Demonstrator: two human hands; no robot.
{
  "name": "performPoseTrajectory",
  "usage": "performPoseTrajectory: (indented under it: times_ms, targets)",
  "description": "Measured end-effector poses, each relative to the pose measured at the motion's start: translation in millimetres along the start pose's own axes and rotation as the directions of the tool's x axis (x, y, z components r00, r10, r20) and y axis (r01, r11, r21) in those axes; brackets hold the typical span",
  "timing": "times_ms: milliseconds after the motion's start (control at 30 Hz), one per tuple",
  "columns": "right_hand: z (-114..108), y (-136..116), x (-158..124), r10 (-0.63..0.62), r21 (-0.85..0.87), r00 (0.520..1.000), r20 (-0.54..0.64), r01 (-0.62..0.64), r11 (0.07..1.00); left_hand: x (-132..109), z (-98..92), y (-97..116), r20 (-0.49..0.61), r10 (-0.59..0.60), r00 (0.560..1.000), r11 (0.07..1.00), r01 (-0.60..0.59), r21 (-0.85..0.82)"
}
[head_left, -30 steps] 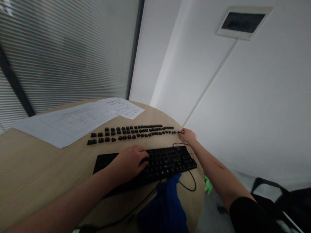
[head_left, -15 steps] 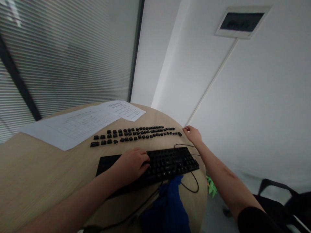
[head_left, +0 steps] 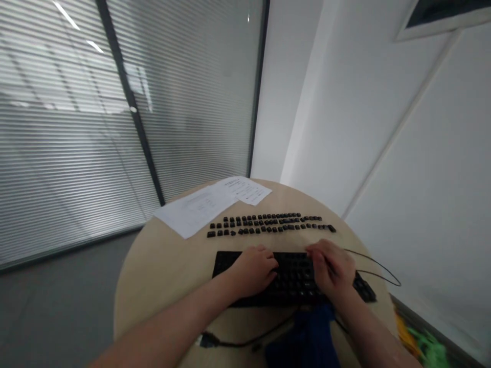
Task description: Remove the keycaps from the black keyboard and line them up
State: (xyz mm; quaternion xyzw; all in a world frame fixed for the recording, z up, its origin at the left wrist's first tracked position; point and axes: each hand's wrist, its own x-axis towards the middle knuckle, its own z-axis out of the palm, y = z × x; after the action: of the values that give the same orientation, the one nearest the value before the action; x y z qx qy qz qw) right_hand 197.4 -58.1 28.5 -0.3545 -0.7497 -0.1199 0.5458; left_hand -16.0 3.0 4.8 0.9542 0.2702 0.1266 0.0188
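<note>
Two bare hands work over a black keyboard (head_left: 294, 280) on a round wooden table (head_left: 164, 283), near the edge closest to the person. The left hand (head_left: 255, 268), its fingers bent and held close together, rests on the keyboard left of its middle and covers the keys beneath; whether anything sits under the fingertips cannot be told. The right hand (head_left: 333, 266) is over the right part of the board, fingers curled in and thumb drawn toward them; anything pinched there is hidden, and contact with the keys is unclear. The right wrist masks a stretch of the keyboard, whose far right end reappears beyond it. On the dark left end, single keys are hard to make out.

The keyboard's long axis runs left to right across the view, the right end dipping toward the bottom; one long side faces the person, the other the rows of loose black keycaps (head_left: 256, 223), their legends too small to read. Printed papers (head_left: 201, 209) lie past the rows, the text illegible. A blue cloth (head_left: 303, 340), cut off by the bottom edge, covers part of a black cable (head_left: 245, 344). A wall panel (head_left: 447, 15) is cropped at upper right.
</note>
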Motion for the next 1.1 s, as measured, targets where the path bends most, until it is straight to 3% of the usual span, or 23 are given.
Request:
performPoseTrajectory:
  times_ms: [167, 400, 567, 733, 800, 900, 1033, 1100]
  targets:
    - [22.9, 20.2, -16.9, 0.012, 0.012, 0.988, 0.152, -0.014, 1.000, -1.8, 5.8, -2.1, 0.005, 0.034, 0.999, 0.995, -0.034, 0.092]
    - [28.4, 14.9, -22.8, 0.073, 0.053, 0.982, 0.174, -0.083, 0.995, -3.4, -2.4, 0.7, -0.034, 0.092, 0.995, 0.971, -0.082, 0.226]
    - [30.4, 14.7, -23.0, 0.090, 0.088, 0.988, 0.123, -0.101, 0.991, -4.3, -27.1, -8.5, -0.084, 0.075, 0.994, 0.961, -0.050, 0.272]
    - [35.3, 18.2, -26.4, 0.152, 0.116, 0.980, 0.126, -0.167, 0.979, -29.7, -63.0, -33.6, -0.267, -0.130, 0.955, 0.973, 0.175, 0.153]
    - [36.2, 19.0, -27.5, 0.166, 0.130, 0.978, 0.128, -0.183, 0.975, -49.5, -64.0, -42.8, -0.395, -0.239, 0.887, 0.955, 0.288, 0.069]
    - [37.1, 19.5, -28.4, 0.161, 0.144, 0.979, 0.123, -0.178, 0.973, -81.6, -46.0, -53.2, -0.562, -0.409, 0.719, 0.885, 0.463, -0.051]
    - [40.4, 20.2, -29.4, 0.142, 0.119, 0.984, 0.104, -0.154, 0.981, -110.4, -15.7, -66.9, -0.629, -0.566, 0.533, 0.771, 0.613, -0.175]
    - [43.5, 20.6, -30.6, 0.120, 0.100, 0.987, 0.109, -0.131, 0.986, -116.0, -8.5, -74.7, -0.637, -0.614, 0.466, 0.713, 0.673, -0.195]
